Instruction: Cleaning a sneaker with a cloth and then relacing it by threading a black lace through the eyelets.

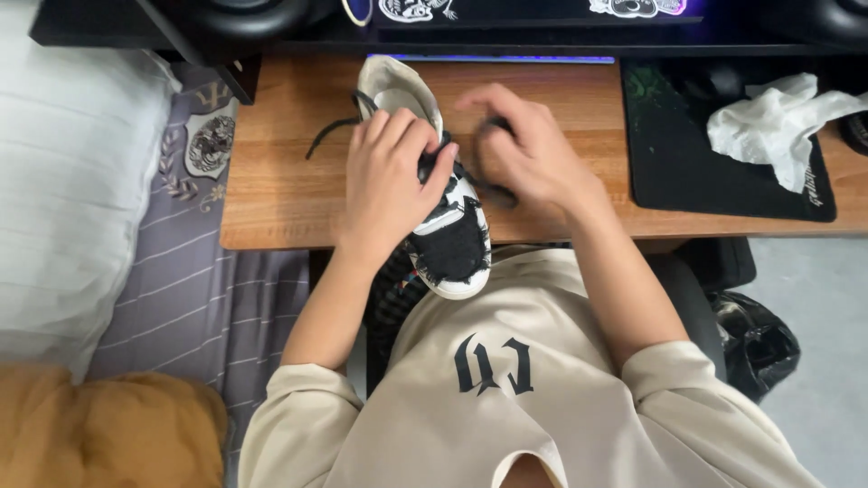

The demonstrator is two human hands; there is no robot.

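A black and white sneaker (449, 239) lies on the wooden desk (280, 181), its toe hanging over the near edge toward me. My left hand (391, 172) rests on the shoe's middle and pinches a black lace at the eyelets. My right hand (529, 154) sits just right of the shoe, fingers curled round another stretch of the same black lace (327, 131), whose loose end trails left across the desk from the heel.
A black mouse mat (687, 154) covers the desk's right part, with a crumpled white tissue (778, 122) on it. A lit keyboard edge (493, 59) runs along the back. A bed with a white pillow (72, 181) is to the left; a black bag (755, 339) lies on the floor.
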